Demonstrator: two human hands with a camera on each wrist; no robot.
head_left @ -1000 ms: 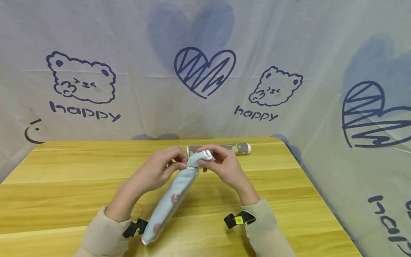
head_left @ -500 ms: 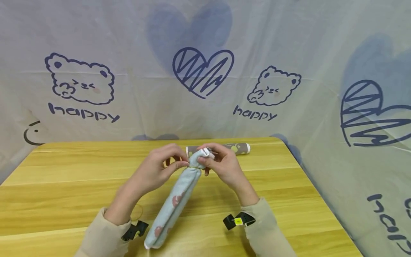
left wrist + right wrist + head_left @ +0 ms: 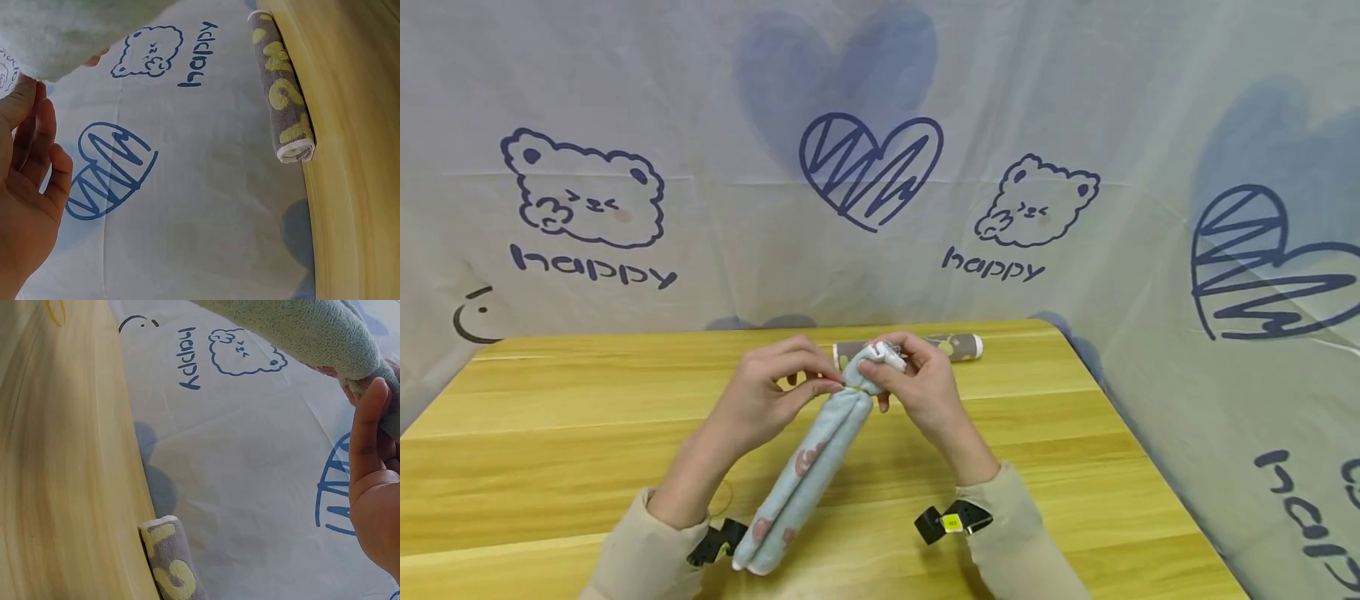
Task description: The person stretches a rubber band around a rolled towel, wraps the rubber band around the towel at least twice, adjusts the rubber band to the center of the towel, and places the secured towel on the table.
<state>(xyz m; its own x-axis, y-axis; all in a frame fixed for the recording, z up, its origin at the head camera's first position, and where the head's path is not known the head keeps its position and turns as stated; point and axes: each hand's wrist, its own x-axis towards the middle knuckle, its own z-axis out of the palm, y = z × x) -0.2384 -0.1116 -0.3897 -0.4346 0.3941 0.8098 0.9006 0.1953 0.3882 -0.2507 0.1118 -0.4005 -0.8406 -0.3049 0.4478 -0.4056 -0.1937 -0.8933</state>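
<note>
We've got a rolled pale-blue towel (image 3: pixel 822 471) slanting toward the near left over the wooden table (image 3: pixel 1037 467). The right hand (image 3: pixel 919 379) has its far end gripped; the left hand (image 3: pixel 760 396) pinches, probably on the yellow rubber band (image 3: pixel 858 389). We'd expect it light, soft, not slippery, hard to damage, so hold that cinched neck. Most right-hand fingers are hidden behind the cloth, and the hands partly block the gray-brown towel (image 3: pixel 958 347).

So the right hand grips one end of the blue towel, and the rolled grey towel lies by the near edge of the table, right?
No: the grey towel lies by the far edge of the table, as the head view shows. The right hand does grip the blue towel.
</note>
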